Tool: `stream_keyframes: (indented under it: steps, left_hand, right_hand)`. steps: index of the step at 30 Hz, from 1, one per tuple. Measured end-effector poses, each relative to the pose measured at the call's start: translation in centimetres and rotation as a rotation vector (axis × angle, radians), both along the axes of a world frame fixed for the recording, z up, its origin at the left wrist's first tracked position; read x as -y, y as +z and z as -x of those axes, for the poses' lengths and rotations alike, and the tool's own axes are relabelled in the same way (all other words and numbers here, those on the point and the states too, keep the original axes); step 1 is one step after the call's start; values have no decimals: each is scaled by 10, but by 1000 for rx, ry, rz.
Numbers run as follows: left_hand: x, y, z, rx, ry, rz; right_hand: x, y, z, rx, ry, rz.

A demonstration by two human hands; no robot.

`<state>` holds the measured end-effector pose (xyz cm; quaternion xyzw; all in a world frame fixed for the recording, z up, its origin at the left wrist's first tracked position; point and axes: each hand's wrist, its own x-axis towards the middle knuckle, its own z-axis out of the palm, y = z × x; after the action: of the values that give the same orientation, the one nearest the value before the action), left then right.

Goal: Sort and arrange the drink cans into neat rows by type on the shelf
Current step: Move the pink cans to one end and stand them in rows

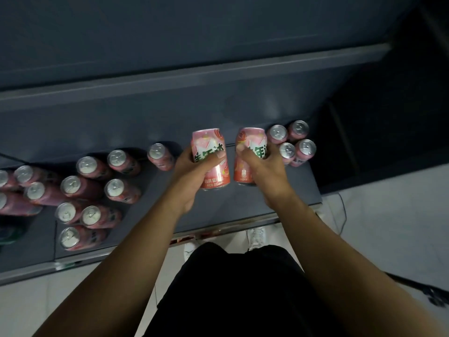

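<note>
My left hand (192,171) grips a pink drink can (211,156) with green lettering, held above the grey shelf (274,193). Beside it, my right hand (263,171) grips a matching pink can (250,152). Both cans are lifted and tilted with their labels facing me. Just right of them, several pink cans (295,144) stand upright in a tight block near the shelf's right end. To the left, several more pink cans (94,188) stand scattered and uneven, and one can (160,155) stands alone near my left hand.
An upper grey shelf edge (194,74) runs across above. The shelf's front lip (218,229) is near my legs, with white shoes (256,235) on the pale tiled floor. A dark green item (9,235) sits at the far left. A cable (342,215) hangs at the right.
</note>
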<state>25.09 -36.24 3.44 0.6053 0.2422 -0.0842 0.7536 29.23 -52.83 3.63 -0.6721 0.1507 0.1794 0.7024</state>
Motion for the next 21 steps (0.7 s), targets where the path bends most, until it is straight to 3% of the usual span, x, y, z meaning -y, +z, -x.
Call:
stream_keyframes:
  steps: [4,11,21]
  left_hand:
    - [37,-4,-9,24,-144,12]
    - [106,-20,-26,45,-217,-6]
    - [172,-79,-45,-45,-163,-180]
  right_hand:
    - [43,-5,1,4,-33,8]
    - [110,-20,-2,-43,-42,11]
    - [182,-54,-19,-96,-28,158]
